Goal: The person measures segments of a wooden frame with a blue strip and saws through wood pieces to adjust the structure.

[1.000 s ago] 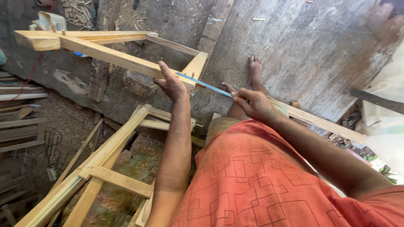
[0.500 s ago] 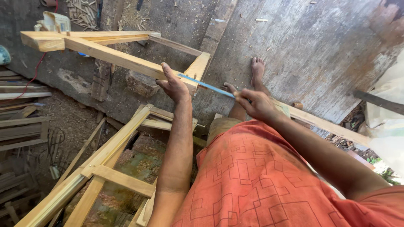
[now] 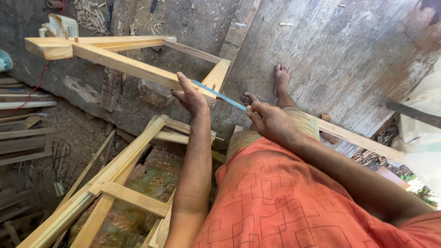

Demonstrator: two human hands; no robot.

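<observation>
left hand [image 3: 190, 97] grips wooden frame [image 3: 138, 69] rail | right hand [image 3: 271, 121] pinches blue blade [image 3: 218, 95] | blade runs right-near to left-far, tip at frame corner

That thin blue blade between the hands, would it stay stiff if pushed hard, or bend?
The thin blue blade looks narrow and flat, so it would probably flex sideways if forced. The right hand pinches one end while the left hand steadies the pale wooden frame, which suggests it is light. It likely will not roll.
</observation>
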